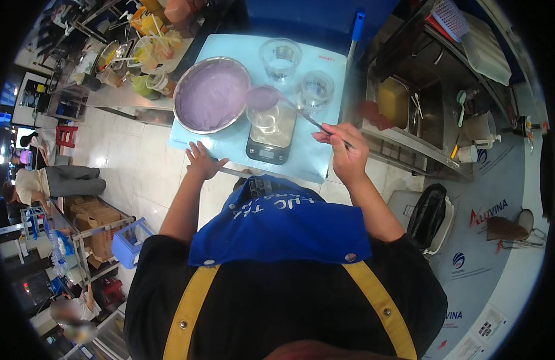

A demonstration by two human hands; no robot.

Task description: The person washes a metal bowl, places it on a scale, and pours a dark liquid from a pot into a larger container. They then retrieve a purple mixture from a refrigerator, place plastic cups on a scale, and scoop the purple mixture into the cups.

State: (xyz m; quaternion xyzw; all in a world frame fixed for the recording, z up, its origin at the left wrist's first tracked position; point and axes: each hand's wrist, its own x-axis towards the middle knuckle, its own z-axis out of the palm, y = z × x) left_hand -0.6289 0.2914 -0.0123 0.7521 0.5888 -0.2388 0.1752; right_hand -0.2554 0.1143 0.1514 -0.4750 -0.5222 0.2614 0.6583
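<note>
My right hand (347, 148) grips the dark handle of a ladle (263, 99), whose bowl is coated with purple mixture. The ladle's bowl is over a clear plastic cup (264, 119) on a black digital kitchen scale (267, 154). To the left, a round metal bowl (214, 94) holds thick purple mixture. My left hand (203, 163) rests with spread fingers at the near edge of the light blue tabletop (311, 163), below the bowl, holding nothing. Two more places on the tabletop carry clear plastic cups, one (280, 60) at the back and one (315, 92) to the right.
On the right stands a metal sink (428, 108) with a container of yellowish liquid (393, 102). A side counter (128, 100) at left bears several cups and bottles. A bin with a black bag (428, 218) is at lower right. People (38, 184) are at far left.
</note>
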